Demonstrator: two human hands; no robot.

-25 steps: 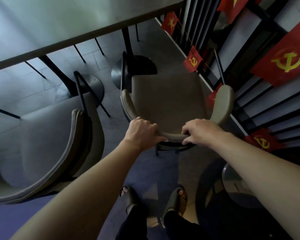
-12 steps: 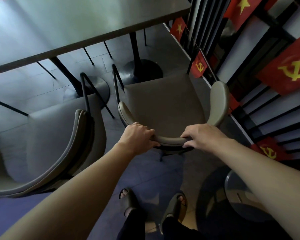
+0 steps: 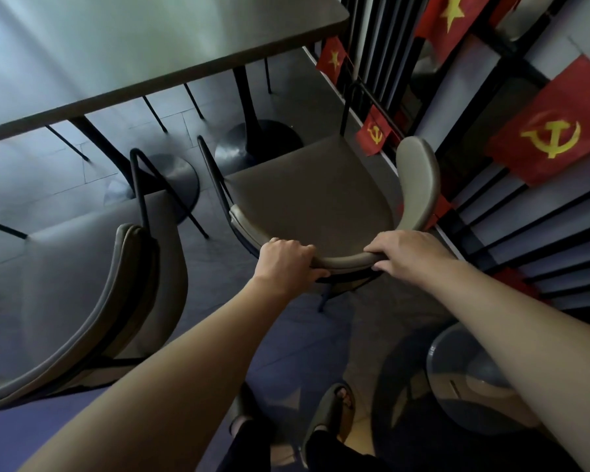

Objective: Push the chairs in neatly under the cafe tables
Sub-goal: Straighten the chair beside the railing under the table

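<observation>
Centre frame, our left hand (image 3: 283,260) and right hand (image 3: 402,252) wrap fingers around the chair (image 3: 307,199) backrest; next we judge a straight push under the table (image 3: 133,52).

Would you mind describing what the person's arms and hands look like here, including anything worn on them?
Both forearms are bare along all that shows; no sleeve comes into view. The left hand and the right hand wear no gloves, and no rings, watch or bracelet show on the fingers or wrists. No marks show on them in this dim light.
</observation>
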